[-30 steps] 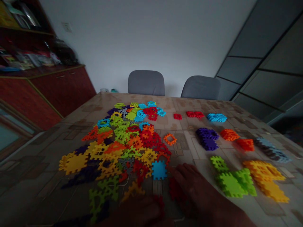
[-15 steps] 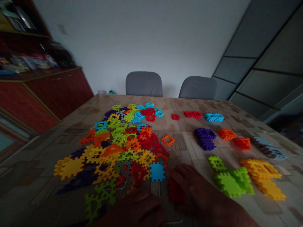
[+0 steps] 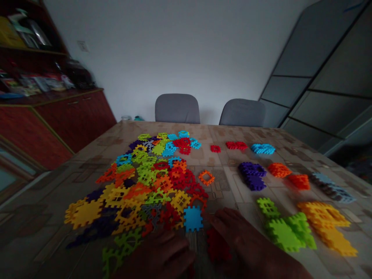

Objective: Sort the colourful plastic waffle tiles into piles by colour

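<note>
My right hand [image 3: 244, 242] lies low on the table at the bottom, its fingers pointing at a blue square tile [image 3: 192, 218]. A dark red toothed tile [image 3: 216, 246] sits against its thumb side, and the fingers seem closed on it. My left hand [image 3: 158, 257] is a dark shape at the bottom edge just left of that tile; its fingers are too dim to read. Both hands sit at the near edge of a big loose heap of coloured interlocking tiles [image 3: 151, 182].
The patterned table [image 3: 58, 201] carries sorted groups at the right: green [image 3: 286, 228], yellow [image 3: 328, 224], purple [image 3: 252, 174], orange [image 3: 279, 169], red [image 3: 236, 145], light blue [image 3: 263, 148]. A lone orange frame [image 3: 206, 177] lies between. Two grey chairs [image 3: 178, 108] stand behind; a red cabinet [image 3: 58, 116] at left.
The view has tipped slightly, so everything sits a little lower in the picture. Both hands stay by the dark red tile; the left hand has crept slightly towards the heap.
</note>
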Tool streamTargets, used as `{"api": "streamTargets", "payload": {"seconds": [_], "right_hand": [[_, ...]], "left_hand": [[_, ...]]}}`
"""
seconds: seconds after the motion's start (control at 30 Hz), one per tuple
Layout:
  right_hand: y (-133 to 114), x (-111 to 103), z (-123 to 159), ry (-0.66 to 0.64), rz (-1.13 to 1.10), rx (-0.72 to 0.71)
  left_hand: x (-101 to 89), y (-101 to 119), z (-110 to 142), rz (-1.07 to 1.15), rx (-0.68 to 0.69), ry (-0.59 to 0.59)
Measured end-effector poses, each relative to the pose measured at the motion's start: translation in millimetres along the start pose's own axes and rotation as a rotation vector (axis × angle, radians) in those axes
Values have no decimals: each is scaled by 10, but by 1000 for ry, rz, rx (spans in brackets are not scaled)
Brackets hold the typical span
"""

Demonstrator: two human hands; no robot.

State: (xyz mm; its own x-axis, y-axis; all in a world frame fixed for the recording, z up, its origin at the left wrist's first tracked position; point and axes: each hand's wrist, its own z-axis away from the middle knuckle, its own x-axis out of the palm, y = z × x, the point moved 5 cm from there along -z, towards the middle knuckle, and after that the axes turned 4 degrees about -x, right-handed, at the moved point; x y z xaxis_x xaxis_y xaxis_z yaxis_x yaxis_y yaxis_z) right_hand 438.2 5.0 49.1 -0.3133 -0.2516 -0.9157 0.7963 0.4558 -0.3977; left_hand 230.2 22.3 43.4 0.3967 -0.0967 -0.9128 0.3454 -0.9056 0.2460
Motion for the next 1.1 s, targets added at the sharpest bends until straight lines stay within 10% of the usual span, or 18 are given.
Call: {"api": "streamTargets", "payload": {"seconds": [0.3, 0.5, 0.8, 1.1], "right_hand": [[10, -8, 6, 91, 58, -47], [-12, -19, -7, 91, 69, -77], [-13, 23, -38, 64, 68, -48], [5, 60, -35, -33, 8, 12]], "left_hand": [[-237, -1163, -673, -254, -435, 70], [-70, -1351, -820, -271, -471, 69], [-343, -1003, -586, -238, -453, 175], [-26, -172, 68, -158, -248, -5]]}}
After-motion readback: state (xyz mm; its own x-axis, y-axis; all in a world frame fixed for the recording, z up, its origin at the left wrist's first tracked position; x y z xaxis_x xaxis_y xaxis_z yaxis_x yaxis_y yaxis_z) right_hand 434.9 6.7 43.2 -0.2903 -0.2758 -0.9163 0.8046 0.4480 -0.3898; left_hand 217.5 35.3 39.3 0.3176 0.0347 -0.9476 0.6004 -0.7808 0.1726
